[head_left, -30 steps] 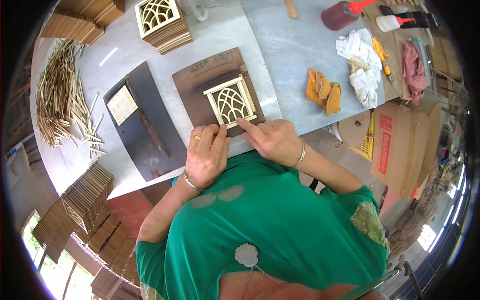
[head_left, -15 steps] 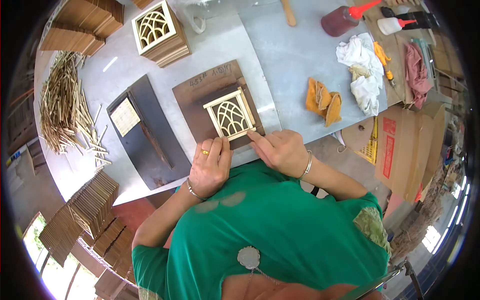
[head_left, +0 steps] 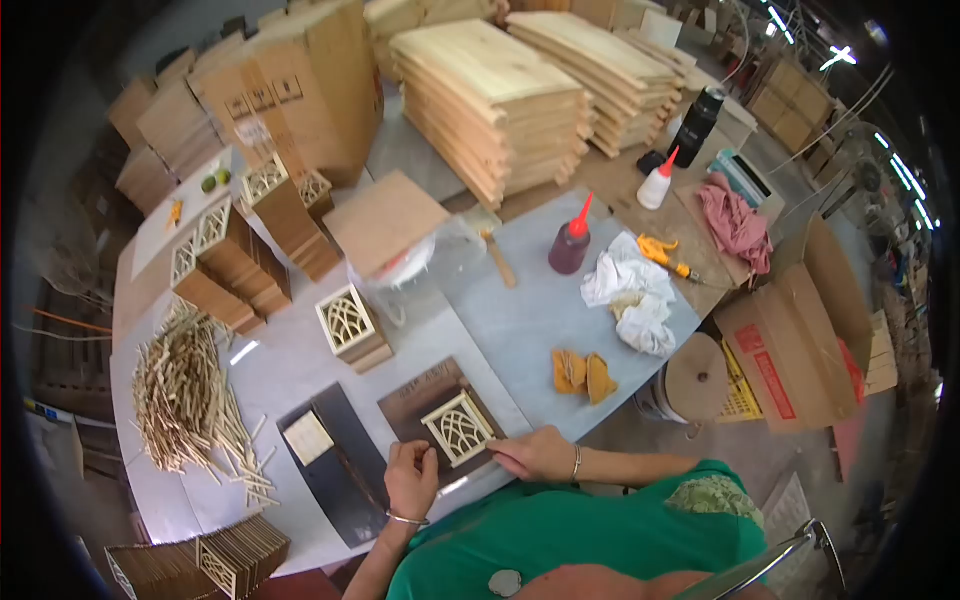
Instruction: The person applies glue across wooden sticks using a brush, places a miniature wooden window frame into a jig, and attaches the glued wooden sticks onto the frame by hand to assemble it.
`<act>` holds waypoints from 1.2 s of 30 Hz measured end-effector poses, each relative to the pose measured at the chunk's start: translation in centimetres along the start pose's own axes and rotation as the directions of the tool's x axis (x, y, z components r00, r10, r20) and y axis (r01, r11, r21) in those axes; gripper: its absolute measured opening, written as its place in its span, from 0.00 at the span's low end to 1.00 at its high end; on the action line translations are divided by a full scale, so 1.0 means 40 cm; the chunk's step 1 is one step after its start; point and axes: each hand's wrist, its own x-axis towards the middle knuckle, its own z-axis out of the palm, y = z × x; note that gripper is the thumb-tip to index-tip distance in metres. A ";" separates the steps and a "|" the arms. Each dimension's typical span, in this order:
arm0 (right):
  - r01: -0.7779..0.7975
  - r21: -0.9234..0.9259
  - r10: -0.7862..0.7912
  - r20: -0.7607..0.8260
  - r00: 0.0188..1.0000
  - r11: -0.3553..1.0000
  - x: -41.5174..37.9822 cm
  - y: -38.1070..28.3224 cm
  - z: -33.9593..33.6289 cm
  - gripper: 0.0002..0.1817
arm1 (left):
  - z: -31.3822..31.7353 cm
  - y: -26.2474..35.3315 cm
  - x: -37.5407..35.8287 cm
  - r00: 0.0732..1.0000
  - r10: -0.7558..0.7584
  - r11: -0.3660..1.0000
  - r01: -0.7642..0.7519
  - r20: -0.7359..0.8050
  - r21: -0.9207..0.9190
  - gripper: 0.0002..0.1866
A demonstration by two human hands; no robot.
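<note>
A small pale wooden lattice panel (head_left: 459,431) with curved bars lies on a dark board (head_left: 402,407). At its lower left, my left hand (head_left: 411,482) is closed, fingers bent together, a small gap from the panel; anything between the fingertips is hidden. My right hand (head_left: 537,455) is closed at the panel's lower right corner, its thumb and index fingertip against the frame. Left of the board lies a dark plate (head_left: 340,490) bearing a pale label (head_left: 309,439).
A heap of thin wooden sticks (head_left: 185,400) lies left. Stacked lattice panels (head_left: 347,318) stand behind the board. Orange cloth (head_left: 582,374), white rag (head_left: 635,290) and a red-tipped dark bottle (head_left: 571,245) lie right. Planks (head_left: 490,110) are piled at the back.
My view has tilted up, bringing the back of the table and the room into sight. My left hand has come away from the panel's lower edge; my right hand stays at its corner.
</note>
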 end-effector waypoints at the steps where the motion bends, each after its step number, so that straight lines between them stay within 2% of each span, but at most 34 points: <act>1: -0.033 0.012 0.033 0.008 0.999 0.999 0.001 0.003 -0.001 0.12 | 0.004 0.002 0.004 1.000 0.004 1.000 -0.004 -0.009 0.011 0.06; 8: -0.152 0.012 0.152 -0.059 0.987 0.988 0.044 0.019 0.005 0.11 | 0.042 -0.005 0.006 0.997 -0.083 0.996 0.083 -0.007 -0.043 0.09; 11: -0.189 -0.003 0.189 -0.034 0.981 0.982 0.060 0.025 0.011 0.11 | 0.054 -0.034 0.012 0.989 -0.145 0.986 0.144 -0.012 -0.086 0.09; 12: -0.199 0.011 0.199 -0.019 0.980 0.980 0.062 0.027 0.016 0.10 | 0.056 -0.041 0.017 0.975 -0.222 0.971 0.220 -0.004 -0.092 0.09; 13: -0.209 0.028 0.209 0.000 0.978 0.978 0.062 0.026 0.021 0.10 | 0.060 -0.052 0.019 0.977 -0.212 0.973 0.211 -0.006 -0.090 0.09; 15: -0.210 0.015 0.210 0.016 0.978 0.978 0.063 0.028 0.026 0.10 | 0.063 -0.072 0.024 0.958 -0.285 0.944 0.283 0.013 -0.168 0.10; 23: -0.266 0.108 0.262 0.052 0.964 0.958 0.065 0.023 0.014 0.13 | 0.063 -0.058 0.021 0.947 -0.320 0.917 0.304 -0.021 -0.257 0.09; 29: -0.303 0.105 0.292 0.108 0.950 0.947 0.071 0.033 0.018 0.13 | 0.061 -0.041 0.026 0.954 -0.300 0.892 0.279 -0.004 -0.355 0.08; 34: -0.263 0.105 0.259 0.049 0.965 0.959 0.070 0.045 0.033 0.13 | 0.064 -0.052 0.027 0.950 -0.311 0.867 0.290 0.014 -0.404 0.07; 36: -0.274 0.119 0.269 0.053 0.962 0.954 0.069 0.044 0.032 0.13 | 0.061 -0.040 0.030 0.933 -0.356 0.808 0.338 0.056 -0.482 0.06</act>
